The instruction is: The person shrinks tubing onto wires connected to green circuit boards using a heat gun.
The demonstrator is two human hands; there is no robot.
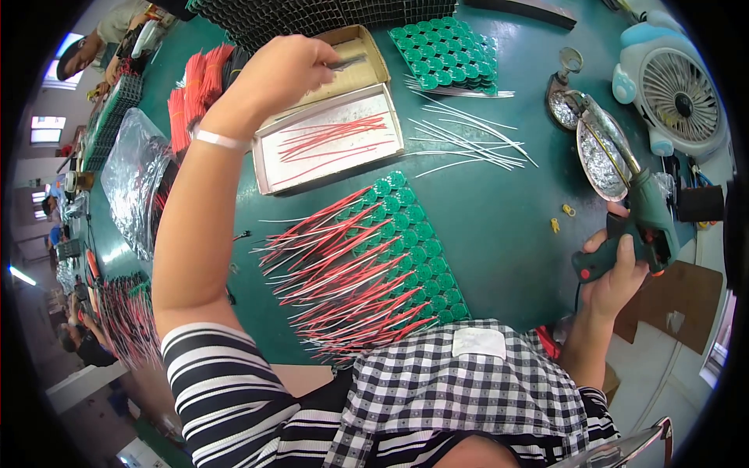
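Note:
My left hand (292, 72) reaches over a shallow cardboard box (370, 48) at the back. Its fingers are closed together at some dark thin strands (348, 62), and I cannot make out whether they grip them. My right hand (616, 269) is wrapped round the handle of a green soldering gun (651, 214), whose long barrel points up and away over an oval metal dish (601, 160). Between my arms lies a panel of round green circuit boards (413, 226), with many red and white wires (335, 273) sticking out leftward from it.
A white-lined box (328, 168) holds loose red wires (331, 139). White wires (476, 144) lie to its right, below stacked green board panels (445, 54). A small fan (679, 93) stands far right. Red wire bundles (187, 93) and a plastic bag (136, 179) sit left. Other people work further left.

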